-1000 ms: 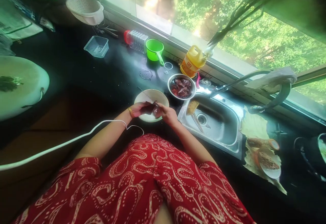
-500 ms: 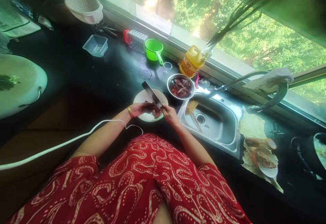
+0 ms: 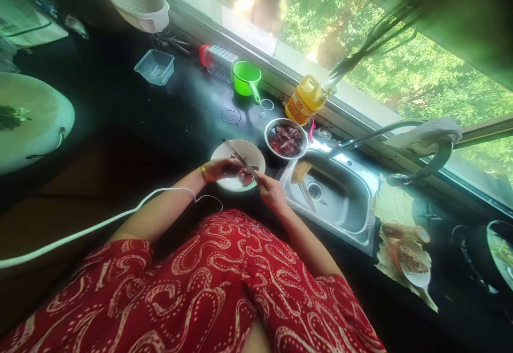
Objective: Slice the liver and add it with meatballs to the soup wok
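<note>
A knife with a broad blade (image 3: 240, 158) is gripped by its handle in my right hand (image 3: 272, 192), its edge turned nearly toward me. The blade slants over a white plate (image 3: 254, 148). My left hand (image 3: 219, 169), with a yellow band at the wrist, is closed on a piece of dark red meat (image 3: 247, 176) over the plate. Its fingertips are partly hidden by the blade and the meat. Just beyond the plate, to the right, stands a metal bowl (image 3: 271, 150) of dark red meat pieces in reddish liquid.
A steel sink (image 3: 340, 192) with a sponge (image 3: 301, 171) and chopsticks lies to the right. Behind are a yellow jug (image 3: 305, 99), a green dipper (image 3: 246, 79) and a clear jar (image 3: 221, 61). A round cutting board (image 3: 48, 112) is at left. A white cable (image 3: 120, 216) crosses my left arm.
The knife has turned from showing its flat side to nearly edge-on, and my right hand has shifted slightly right and down. More meat shows below the blade. The view has shifted slightly.
</note>
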Tool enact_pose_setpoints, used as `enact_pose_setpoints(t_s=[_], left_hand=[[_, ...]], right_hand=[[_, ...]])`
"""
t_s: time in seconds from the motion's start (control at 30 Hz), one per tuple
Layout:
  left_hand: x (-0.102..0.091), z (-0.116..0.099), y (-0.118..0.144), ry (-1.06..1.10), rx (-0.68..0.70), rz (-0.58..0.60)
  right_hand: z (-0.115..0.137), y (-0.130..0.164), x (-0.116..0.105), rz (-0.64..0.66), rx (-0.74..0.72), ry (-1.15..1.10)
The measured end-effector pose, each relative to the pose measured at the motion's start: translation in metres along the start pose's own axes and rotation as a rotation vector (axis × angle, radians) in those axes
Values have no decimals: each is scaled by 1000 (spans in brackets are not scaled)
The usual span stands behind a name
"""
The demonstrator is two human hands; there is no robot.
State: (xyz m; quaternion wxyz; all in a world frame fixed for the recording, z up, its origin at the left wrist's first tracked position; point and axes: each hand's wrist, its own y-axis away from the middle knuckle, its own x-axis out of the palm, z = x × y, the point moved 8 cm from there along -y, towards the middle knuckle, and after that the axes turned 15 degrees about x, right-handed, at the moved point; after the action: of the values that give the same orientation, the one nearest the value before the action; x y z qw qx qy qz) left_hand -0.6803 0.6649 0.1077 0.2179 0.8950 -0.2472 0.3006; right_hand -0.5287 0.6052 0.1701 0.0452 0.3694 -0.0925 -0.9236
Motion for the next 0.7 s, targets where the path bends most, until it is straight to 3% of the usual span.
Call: enact_pose_setpoints(t_s=[0.2,0.4,0.6,0.7], left_hand=[[4,-1,-5,-26,19,16],[-5,1,-7,27,28,-20],[5,0,-10,147,74,130],[0,1,-13,153,82,119]], right_hand=[[0,1,-1,4,45,53],[2,-3,3,11,35,36],[3,-14,12,38,50,101],[4,-22,16,26,65,179]])
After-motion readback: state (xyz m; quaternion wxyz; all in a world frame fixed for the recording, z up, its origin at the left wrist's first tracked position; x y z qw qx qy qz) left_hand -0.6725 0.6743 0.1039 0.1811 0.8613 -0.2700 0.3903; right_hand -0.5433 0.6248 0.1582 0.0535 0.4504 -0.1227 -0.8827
